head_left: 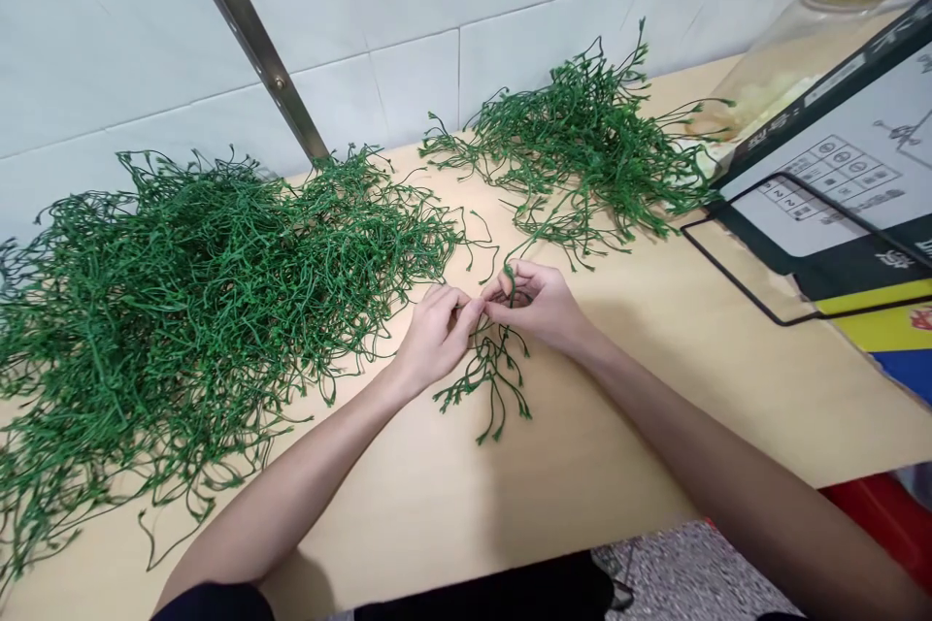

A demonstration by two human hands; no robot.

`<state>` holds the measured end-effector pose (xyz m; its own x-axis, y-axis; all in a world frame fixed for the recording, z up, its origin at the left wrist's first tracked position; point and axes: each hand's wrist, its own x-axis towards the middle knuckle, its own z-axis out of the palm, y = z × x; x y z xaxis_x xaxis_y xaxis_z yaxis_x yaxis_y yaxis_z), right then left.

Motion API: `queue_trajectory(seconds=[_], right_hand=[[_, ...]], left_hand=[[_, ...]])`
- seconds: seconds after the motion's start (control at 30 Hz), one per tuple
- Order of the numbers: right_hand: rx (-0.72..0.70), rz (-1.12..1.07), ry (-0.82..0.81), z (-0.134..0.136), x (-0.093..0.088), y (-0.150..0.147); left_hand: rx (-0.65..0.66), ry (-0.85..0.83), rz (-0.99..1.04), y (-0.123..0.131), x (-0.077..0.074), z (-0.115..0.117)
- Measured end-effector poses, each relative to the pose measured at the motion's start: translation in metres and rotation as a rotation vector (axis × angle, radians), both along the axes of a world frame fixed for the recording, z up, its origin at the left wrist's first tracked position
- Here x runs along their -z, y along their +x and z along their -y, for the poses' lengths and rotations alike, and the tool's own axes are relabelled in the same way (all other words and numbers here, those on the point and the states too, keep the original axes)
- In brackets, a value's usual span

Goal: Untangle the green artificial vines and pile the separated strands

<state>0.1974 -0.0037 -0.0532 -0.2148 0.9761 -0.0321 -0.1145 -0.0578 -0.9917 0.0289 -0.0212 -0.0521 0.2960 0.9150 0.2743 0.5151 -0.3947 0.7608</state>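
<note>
My left hand [437,335] and my right hand [537,303] meet at the middle of a light wooden table [597,427]. Both pinch parts of green plastic plant sprigs. A small branched sprig [486,371] hangs below my fingers and rests on the table. A longer sprig [553,231] runs up from my right hand toward the far pile. A large heap of the same green sprigs [182,291] lies left of my left hand. A smaller heap [582,141] lies beyond my right hand.
A white tiled wall [408,10] backs the table, with a slanted metal bar [248,29] leaning on it. At the right stand a clear plastic bag [793,68], a printed box [851,175] and a black wire frame [728,272]. A red object [881,514] sits below the table edge.
</note>
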Motion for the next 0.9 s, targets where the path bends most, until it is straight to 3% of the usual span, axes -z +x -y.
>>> queue_trajectory(seconds=[0.17, 0.23, 0.3, 0.4, 0.6, 0.67, 0.77, 0.9], right_hand=[[0.025, 0.061, 0.09, -0.001, 0.003, 0.001], [0.038, 0.076, 0.094, -0.002, 0.002, 0.002], [0.034, 0.061, 0.062, -0.003, 0.001, 0.003], [0.008, 0.007, -0.001, -0.005, -0.002, 0.005], [-0.088, -0.063, -0.062, -0.009, 0.0, 0.011], [-0.123, -0.074, -0.074, -0.01, 0.002, 0.013], [-0.167, -0.095, -0.097, -0.009, 0.003, 0.013], [-0.196, -0.162, -0.11, -0.007, 0.0, 0.01]], left_hand=[[0.081, -0.155, 0.096, -0.003, -0.006, 0.002], [0.04, -0.233, 0.198, -0.004, -0.005, 0.002], [-0.1, -0.221, 0.324, -0.005, -0.002, 0.002], [-0.324, -0.075, 0.388, -0.006, 0.004, 0.001], [-0.541, 0.347, 0.121, -0.006, 0.008, 0.001], [-0.519, 0.473, 0.066, -0.006, 0.008, 0.002], [-0.331, 0.529, 0.117, -0.005, 0.006, 0.005], [-0.11, 0.252, 0.203, -0.003, 0.003, 0.008]])
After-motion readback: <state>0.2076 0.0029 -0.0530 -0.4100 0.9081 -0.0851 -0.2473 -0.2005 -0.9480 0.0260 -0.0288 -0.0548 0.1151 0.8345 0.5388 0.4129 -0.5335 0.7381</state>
